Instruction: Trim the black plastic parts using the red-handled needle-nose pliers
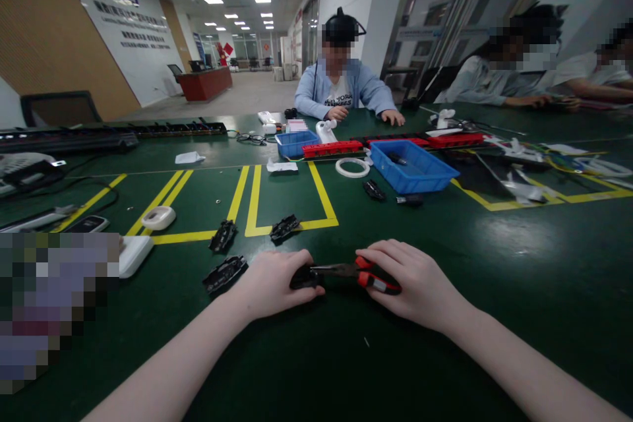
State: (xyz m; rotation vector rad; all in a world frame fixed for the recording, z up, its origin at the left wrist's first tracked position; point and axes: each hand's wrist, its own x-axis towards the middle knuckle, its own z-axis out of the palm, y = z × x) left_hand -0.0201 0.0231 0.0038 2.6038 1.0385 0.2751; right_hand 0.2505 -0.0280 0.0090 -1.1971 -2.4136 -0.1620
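Note:
My left hand (277, 282) is closed round a small black plastic part (305, 277), mostly hidden by the thumb and fingers. In my right hand (413, 280) are long-nose pliers (368, 275) with red and black handles. Their metal jaws point left and reach the black part; whether they grip it I cannot tell. Just beyond my left hand lie three similar black plastic parts, one beside my wrist (225, 275), another farther off (223, 236) and a third (285, 229) to its right. All rest on the green table (445, 369).
A blue bin (413, 168) stands ahead to the right, with a black part (374, 190) and a dark cylinder (409, 200) before it. Nearby are a white ring (352, 167) and red strips (332, 149). White cases (136, 256) lie left. A person (341, 79) sits opposite.

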